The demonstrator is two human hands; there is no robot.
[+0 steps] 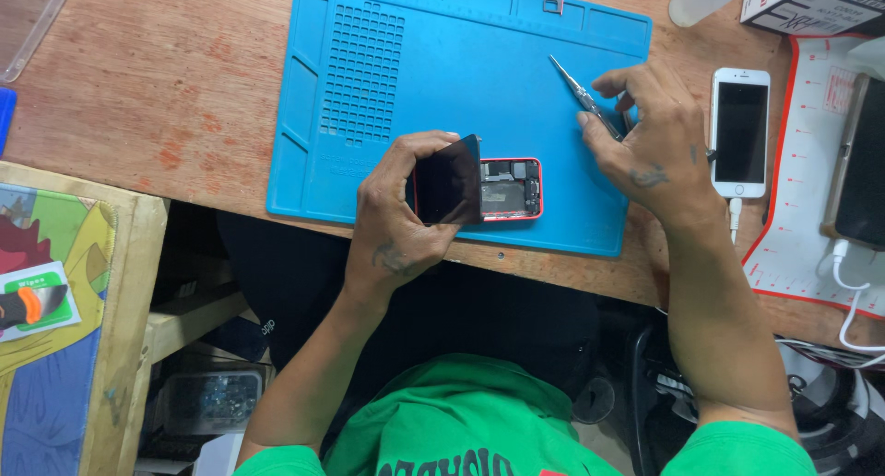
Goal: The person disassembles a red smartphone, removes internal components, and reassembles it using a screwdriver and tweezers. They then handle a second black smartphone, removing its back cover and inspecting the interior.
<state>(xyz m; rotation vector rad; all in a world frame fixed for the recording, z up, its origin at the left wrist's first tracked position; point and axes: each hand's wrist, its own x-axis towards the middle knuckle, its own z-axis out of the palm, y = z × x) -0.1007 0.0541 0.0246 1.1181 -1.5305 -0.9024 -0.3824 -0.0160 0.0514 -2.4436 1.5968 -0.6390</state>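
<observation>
Wooden and reddish-brown, the worn tabletop (184, 89) carries a large blue silicone repair mat (479, 80) with moulded compartments along its upper edge and a grid of small pockets at its upper left. Everything else sits relative to this mat. Off its right edge lies a white mat with red ruler markings (793, 236), and between the two a white smartphone with a dark screen (740, 130) rests face up with a white cable plugged into its lower end.

Near the blue mat's lower edge, about midway along, lies the small red-cased phone (512, 188). Its dark glass screen panel (447, 179) is already lifted and tilted up on the left side, so the metal shields and internal parts show; the panel appears still joined to the body along one side, and the inner parts look to be still in place.

The left hand (396, 213) reaches in from below the mat, fingers curled around the raised panel, pinching it by its edges and holding it up. The right hand (650, 144) hovers over the mat's right part, wrist bent, its fingertips pressed together on slim metal tweezers (576, 87) whose point aims up and to the left, away from the open phone.
</observation>
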